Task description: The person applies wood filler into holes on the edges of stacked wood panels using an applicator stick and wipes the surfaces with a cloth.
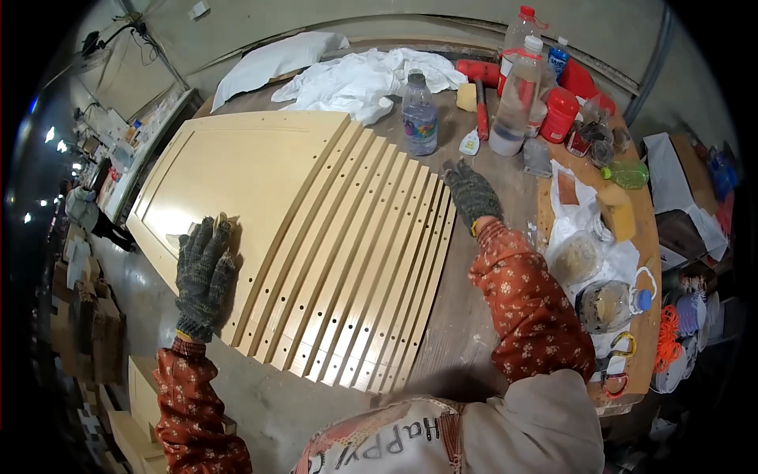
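The left hand [205,268], fingers laid out flat, is seemingly steadying the fanned panels [257,170], while the right hand [472,192] is flanking their edge, its finger closure unclear.

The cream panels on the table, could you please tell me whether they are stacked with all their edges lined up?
No, the panels overlap in a staggered row, their edges stepped like stairs.
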Motion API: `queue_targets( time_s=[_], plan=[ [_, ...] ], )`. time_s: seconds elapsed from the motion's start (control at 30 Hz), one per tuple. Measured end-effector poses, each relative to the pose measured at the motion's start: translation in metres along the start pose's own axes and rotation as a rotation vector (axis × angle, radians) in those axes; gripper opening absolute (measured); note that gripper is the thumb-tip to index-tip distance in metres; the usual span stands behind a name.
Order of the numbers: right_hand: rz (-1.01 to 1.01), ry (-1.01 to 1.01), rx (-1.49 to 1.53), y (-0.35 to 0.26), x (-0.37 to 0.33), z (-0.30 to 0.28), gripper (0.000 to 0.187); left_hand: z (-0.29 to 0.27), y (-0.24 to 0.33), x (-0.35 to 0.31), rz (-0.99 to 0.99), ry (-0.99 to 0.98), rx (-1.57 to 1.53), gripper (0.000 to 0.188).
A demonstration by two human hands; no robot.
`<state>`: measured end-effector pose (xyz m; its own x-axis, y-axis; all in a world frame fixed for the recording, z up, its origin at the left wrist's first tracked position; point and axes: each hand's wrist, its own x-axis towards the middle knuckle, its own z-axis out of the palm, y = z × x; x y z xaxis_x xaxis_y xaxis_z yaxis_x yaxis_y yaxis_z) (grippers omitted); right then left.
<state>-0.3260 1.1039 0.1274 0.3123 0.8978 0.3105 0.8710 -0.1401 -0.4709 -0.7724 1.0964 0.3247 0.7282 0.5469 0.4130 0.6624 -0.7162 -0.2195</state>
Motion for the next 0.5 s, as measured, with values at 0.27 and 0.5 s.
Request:
queue_targets(
  time_s=[0.27,0.5],
  plan=[
    [-0.173,-0.026,-0.238,-0.009,0.006,-0.004,0.036,0.001,-0.004,-0.004,-0.051,-0.011,0.023,0.037],
    [-0.175,0.302,-0.179,-0.131,-0.049,-0.056,0.033,-0.002,0.002,0.003,-0.016,-0.022,0.022,0.041]
  ],
)
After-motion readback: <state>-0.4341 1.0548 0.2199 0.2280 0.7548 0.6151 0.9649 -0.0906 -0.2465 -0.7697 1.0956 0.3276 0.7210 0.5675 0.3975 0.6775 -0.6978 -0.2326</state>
